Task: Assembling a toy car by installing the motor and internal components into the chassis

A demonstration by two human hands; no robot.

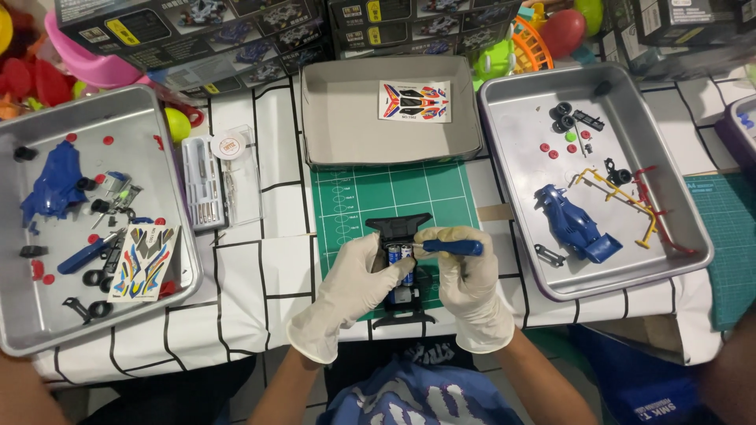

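Two gloved hands meet over the black toy car chassis (pixel 402 271) at the green cutting mat's (pixel 346 197) near edge: the left hand (pixel 358 279) clasps its side, the right hand (pixel 465 271) is closed around a blue-handled screwdriver (pixel 450 247). At twelve o'clock a grey box (pixel 331 118) holds a sticker sheet (pixel 414 101). At two o'clock, the right tray (pixel 677 205) carries a blue car body (pixel 575 224), wheels and sprues; bare cloth lies at nine o'clock.

Three metal trays (pixel 504 102) ring the green mat (pixel 346 197): one left, one behind, one right. Two blue car bodies (pixel 579 224), two sticker sheets (pixel 415 101), two gloved hands (pixel 358 271).
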